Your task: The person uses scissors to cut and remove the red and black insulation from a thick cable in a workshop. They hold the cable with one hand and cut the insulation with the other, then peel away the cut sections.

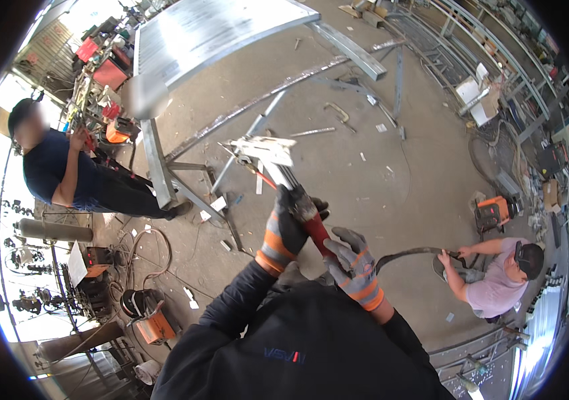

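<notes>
My left hand point(288, 227), in a grey and orange glove, is closed round the dark, scuffed front of a red-bodied hand tool point(316, 231). Past that hand the tool runs into a silver part with a bright white, layered end point(268, 151); its exact kind is unclear. A thin red rod point(266, 179) shows beside it. Gloved the same way, my right hand point(356, 265) curls its fingers at the tool's rear end. Beyond the tool stands a metal trestle frame point(258, 123) with a large silver panel point(211, 33) on it.
A person in dark clothes point(64, 160) stands at left by the panel. At right, another person in a pink shirt point(498, 280) crouches, holding a thick black cable point(411, 252). Orange machines point(154, 327) and looped hose stand at lower left. A clamp point(338, 112) and scraps lie on the floor.
</notes>
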A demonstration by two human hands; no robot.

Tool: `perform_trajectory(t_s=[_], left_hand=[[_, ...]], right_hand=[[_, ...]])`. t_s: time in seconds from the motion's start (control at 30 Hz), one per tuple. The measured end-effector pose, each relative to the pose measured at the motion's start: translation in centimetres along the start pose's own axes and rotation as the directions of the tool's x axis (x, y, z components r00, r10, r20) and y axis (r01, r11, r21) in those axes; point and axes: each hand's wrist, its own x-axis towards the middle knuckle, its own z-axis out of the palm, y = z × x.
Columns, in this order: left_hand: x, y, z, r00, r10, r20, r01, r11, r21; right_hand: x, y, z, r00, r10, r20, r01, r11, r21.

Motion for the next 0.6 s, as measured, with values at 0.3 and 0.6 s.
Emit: perform_trajectory(t_s=[0.3, 0.6], left_hand=[[-1.1, -2.2, 3.6, 0.997, -0.004, 0.076, 0.012, 0.995, -0.099], [-2.3, -4.1, 5.0, 0.999, 0.013, 0.052, -0.002, 0.979, -0.203]], right_hand=[[-0.2, 2.5, -3.2, 0.992, 0.125, -0.011, -0.117, 0.957, 0.266], [-3.1, 5.0, -4.9, 0.929, 0.268, 0.254, -0.347, 0.867, 0.358]])
